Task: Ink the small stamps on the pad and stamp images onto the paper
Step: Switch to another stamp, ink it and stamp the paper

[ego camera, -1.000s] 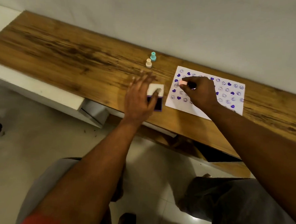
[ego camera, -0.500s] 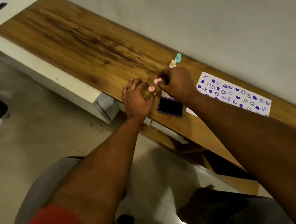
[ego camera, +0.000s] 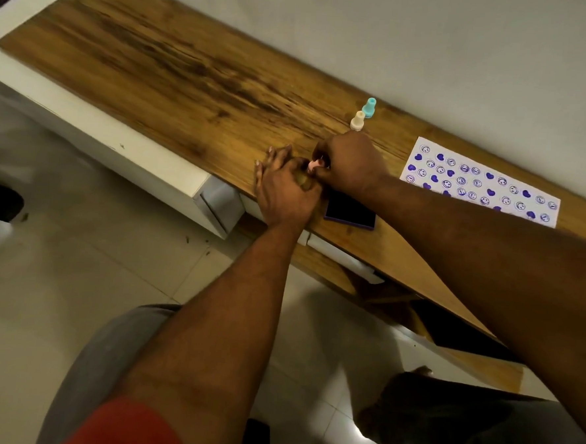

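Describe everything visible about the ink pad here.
The ink pad is a flat rectangle with a dark, near-black inking face and a purple rim, uncovered. It lies flat near the front edge of the wooden table, just right of the left hand, its far edge partly hidden by the right hand and wrist. Nothing plainly touches it.
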Available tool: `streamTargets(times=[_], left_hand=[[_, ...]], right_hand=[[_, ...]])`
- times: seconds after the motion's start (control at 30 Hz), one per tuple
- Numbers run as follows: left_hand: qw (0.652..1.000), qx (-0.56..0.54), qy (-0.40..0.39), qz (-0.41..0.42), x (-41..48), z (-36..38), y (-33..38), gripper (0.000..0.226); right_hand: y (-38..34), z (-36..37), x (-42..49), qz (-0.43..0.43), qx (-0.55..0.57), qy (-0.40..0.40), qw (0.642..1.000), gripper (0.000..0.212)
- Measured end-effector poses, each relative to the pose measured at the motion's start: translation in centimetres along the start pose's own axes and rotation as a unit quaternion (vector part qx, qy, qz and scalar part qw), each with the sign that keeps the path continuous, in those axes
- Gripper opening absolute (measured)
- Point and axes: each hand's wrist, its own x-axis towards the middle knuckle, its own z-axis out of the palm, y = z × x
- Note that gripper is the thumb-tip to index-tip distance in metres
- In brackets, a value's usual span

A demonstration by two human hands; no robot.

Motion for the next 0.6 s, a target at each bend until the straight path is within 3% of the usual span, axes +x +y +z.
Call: streamTargets(times=[0.2, 0.43, 0.6], left_hand=[[1.000, -0.007, -0.002, -0.020, 0.1, -0.1, 0.3, 0.035], [1.000, 0.008, -0.014, -0.016, 0.3, -0.3, 0.5, 0.043], [1.000, 0.015, -0.004, -0.006, 0.3, -0.2, 0.4, 0.043]], right_hand=[[-0.1, 0.1, 0.2, 0.000, -0.024, -0.009, 1.000, 0.028], [-1.1, 0.0, 1.4, 0.012, -0.079, -0.056, 0.995, 0.024], [-1.3, 1.0, 1.2, 0.060, -0.031, -0.021, 0.997, 0.025]])
